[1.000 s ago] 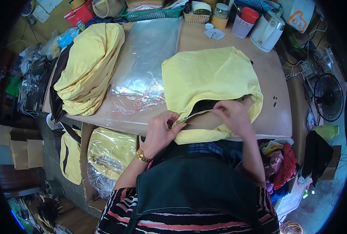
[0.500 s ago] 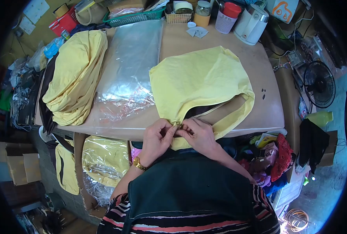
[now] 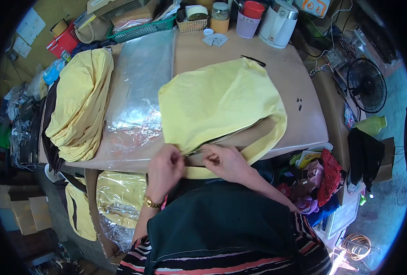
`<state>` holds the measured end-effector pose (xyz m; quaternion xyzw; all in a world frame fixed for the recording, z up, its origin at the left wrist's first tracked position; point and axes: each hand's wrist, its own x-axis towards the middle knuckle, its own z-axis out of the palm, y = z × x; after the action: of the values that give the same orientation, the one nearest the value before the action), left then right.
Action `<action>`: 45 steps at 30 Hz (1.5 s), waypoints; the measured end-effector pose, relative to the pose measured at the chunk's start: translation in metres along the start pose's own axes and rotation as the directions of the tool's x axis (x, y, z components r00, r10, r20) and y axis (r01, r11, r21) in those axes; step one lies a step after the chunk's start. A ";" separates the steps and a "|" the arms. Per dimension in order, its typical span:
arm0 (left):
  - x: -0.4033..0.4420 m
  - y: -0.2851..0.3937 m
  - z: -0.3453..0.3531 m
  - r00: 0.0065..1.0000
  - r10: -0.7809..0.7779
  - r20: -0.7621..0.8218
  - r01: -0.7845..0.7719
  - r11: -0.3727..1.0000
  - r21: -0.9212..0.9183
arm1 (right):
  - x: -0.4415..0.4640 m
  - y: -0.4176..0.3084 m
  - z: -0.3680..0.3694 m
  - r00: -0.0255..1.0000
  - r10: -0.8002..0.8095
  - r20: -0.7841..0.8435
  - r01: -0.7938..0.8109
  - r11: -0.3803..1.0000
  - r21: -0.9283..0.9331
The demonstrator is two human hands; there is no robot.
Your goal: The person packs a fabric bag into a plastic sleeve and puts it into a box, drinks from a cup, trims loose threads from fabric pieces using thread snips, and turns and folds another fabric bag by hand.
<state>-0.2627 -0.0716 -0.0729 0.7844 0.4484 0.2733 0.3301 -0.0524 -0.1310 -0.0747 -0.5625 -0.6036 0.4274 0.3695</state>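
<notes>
Here's the yellow fabric bag (image 3: 221, 103), lying on the brown worktable (image 3: 299, 82), its strap (image 3: 268, 143) looping round on the near right. The left hand (image 3: 166, 167) is curled at the bag's near left corner; the right hand (image 3: 226, 162), fingers bent, is just right of it, by the opening. Can't tell whether either pinches anything! Left, plastic sleeves (image 3: 141, 78), then heaped yellow fabric (image 3: 79, 105); far right, a white kettle (image 3: 279, 24).

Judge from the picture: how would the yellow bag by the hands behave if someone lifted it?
The yellow bag would probably sag, since it lies flat with soft creases. Its strap would likely dangle, as it curves loosely. It may be light for its size, looking thin.
</notes>
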 end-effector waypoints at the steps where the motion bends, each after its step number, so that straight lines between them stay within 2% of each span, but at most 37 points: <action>1: 0.002 -0.006 -0.009 0.995 0.064 -0.082 -0.052 0.988 0.146 | -0.003 0.007 -0.006 0.997 -0.046 -0.064 0.041 0.997 -0.070; 2: 0.003 -0.009 -0.015 0.979 0.136 -0.154 -0.086 0.953 0.291 | -0.005 0.009 -0.013 0.997 -0.045 -0.065 0.041 0.997 -0.069; 4: 0.009 0.000 -0.025 0.959 0.190 -0.209 -0.112 0.935 0.336 | -0.007 0.011 -0.031 0.971 -0.013 -0.238 -0.034 0.981 -0.193; 6: 0.009 -0.002 -0.025 0.935 0.245 -0.255 -0.135 0.914 0.382 | -0.009 0.012 -0.034 0.967 0.007 -0.256 -0.061 0.977 -0.205; 8: 0.006 -0.015 -0.015 0.995 -0.029 -0.098 0.046 0.983 0.179 | -0.008 0.018 -0.029 0.984 0.056 -0.167 -0.083 0.984 -0.157; 9: 0.006 -0.012 -0.012 0.995 -0.024 -0.093 0.041 0.983 0.181 | -0.006 0.017 -0.023 0.991 0.116 -0.066 -0.123 0.986 -0.111; 10: 0.006 -0.005 -0.004 0.997 -0.038 -0.064 0.044 0.995 0.085 | -0.004 0.013 -0.014 0.990 0.117 -0.073 -0.125 0.986 -0.110; 11: 0.006 0.003 0.003 0.998 -0.052 -0.034 0.051 0.999 -0.012 | -0.003 0.009 -0.003 0.996 0.075 -0.049 -0.076 0.997 -0.008; 12: 0.005 0.012 0.009 0.998 -0.051 -0.030 0.051 0.999 -0.011 | -0.002 0.006 0.005 0.999 0.030 -0.028 -0.028 0.995 0.096; 13: 0.004 0.024 0.013 0.999 -0.024 -0.030 0.023 0.999 -0.041 | -0.002 0.002 0.007 0.998 0.057 0.002 -0.057 0.989 0.135; 16: 0.002 0.028 0.021 0.999 0.016 -0.049 -0.022 0.994 -0.107 | -0.001 -0.003 0.003 0.997 0.076 -0.027 -0.073 0.992 0.102; 18: 0.001 0.028 0.021 0.998 -0.051 -0.029 0.045 0.980 -0.193 | -0.003 0.005 0.005 0.996 0.074 -0.049 -0.067 0.990 0.121; 20: 0.000 0.026 0.023 0.998 -0.048 -0.029 0.042 0.980 -0.197 | -0.008 -0.003 0.003 0.995 -0.038 -0.094 0.038 0.999 -0.010; 21: 0.000 0.025 0.023 0.998 -0.043 -0.034 0.036 0.979 -0.200 | -0.009 -0.002 0.005 0.994 -0.035 -0.099 0.034 0.999 -0.011; 23: 0.000 0.024 0.025 0.999 -0.034 -0.034 0.027 0.982 -0.188 | -0.008 0.003 0.007 0.909 -0.335 -0.247 0.279 0.931 -0.235; 27: 0.000 0.032 0.019 0.999 -0.033 -0.013 0.032 0.995 -0.098 | -0.011 0.000 0.001 0.940 -0.267 -0.211 0.223 0.952 -0.210; 30: 0.000 0.030 0.012 0.998 0.022 -0.057 -0.025 0.998 -0.056 | -0.008 0.007 -0.018 0.893 -0.325 -0.312 0.228 0.923 -0.309; 32: -0.001 0.024 0.003 0.996 0.034 -0.080 -0.036 0.999 -0.020 | -0.010 0.016 -0.039 0.838 -0.304 -0.452 0.074 0.886 -0.459; 34: -0.003 0.017 -0.015 0.993 0.047 -0.106 -0.045 0.999 0.018 | -0.013 0.034 -0.073 0.690 -0.477 -0.545 -0.016 0.742 -0.670; 36: -0.005 0.011 -0.035 0.973 0.013 -0.229 0.016 0.992 0.123 | -0.030 0.047 -0.106 0.548 -0.311 -0.776 -0.326 0.776 -0.541; 37: -0.004 0.010 -0.038 0.972 0.010 -0.233 0.019 0.992 0.122 | -0.034 0.040 -0.112 0.551 -0.314 -0.773 -0.322 0.775 -0.544; 39: -0.005 0.007 -0.043 0.969 0.147 -0.200 -0.099 0.967 0.233 | -0.048 0.019 -0.124 0.644 -0.290 -0.708 -0.327 0.732 -0.598; 40: -0.003 0.002 -0.050 0.968 0.145 -0.203 -0.096 0.967 0.234 | -0.063 0.024 -0.142 0.783 0.069 -0.619 -0.411 0.803 -0.431; 42: 0.007 -0.014 -0.073 0.987 -0.095 -0.127 0.094 0.995 -0.011 | -0.078 0.011 -0.171 0.886 0.254 -0.389 -0.295 0.954 -0.049; 43: 0.012 -0.026 -0.081 0.974 -0.071 -0.215 0.069 0.997 -0.019 | -0.077 0.019 -0.179 0.838 0.171 -0.518 -0.203 0.979 -0.005; 44: 0.024 -0.027 -0.084 0.952 -0.011 -0.306 0.012 1.000 0.002 | -0.063 0.022 -0.184 0.839 0.165 -0.519 -0.198 0.980 -0.009; 45: 0.040 -0.026 -0.086 0.921 0.042 -0.387 -0.035 0.999 0.027 | -0.045 0.024 -0.189 0.791 0.053 -0.609 -0.122 0.990 -0.072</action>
<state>-0.3208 -0.0032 -0.0335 0.7266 0.4920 0.4250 0.2220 0.1355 -0.1564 -0.0272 -0.7159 -0.4493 0.2084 0.4922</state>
